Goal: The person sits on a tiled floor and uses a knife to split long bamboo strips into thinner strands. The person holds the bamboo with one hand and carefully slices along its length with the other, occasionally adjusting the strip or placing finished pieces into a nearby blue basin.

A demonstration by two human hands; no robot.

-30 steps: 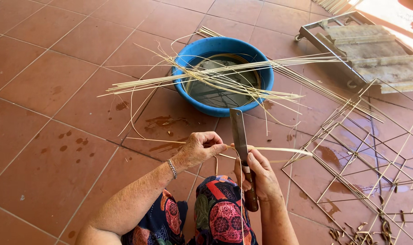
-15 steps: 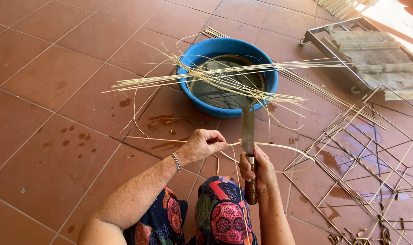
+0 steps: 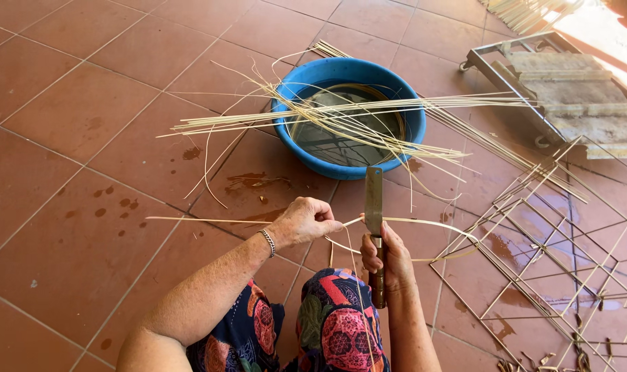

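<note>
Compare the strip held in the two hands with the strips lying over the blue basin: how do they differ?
The held strip is single; the strips on the basin form a loose bundle. The held strip is gripped by the left hand and meets the knife in the right hand; the bundle rests untouched across the blue basin. Both are thin, pale and long.

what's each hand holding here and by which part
The right hand grips a knife by its wooden handle, blade pointing away. The left hand pinches a thin pale strip partway along its length.
</note>
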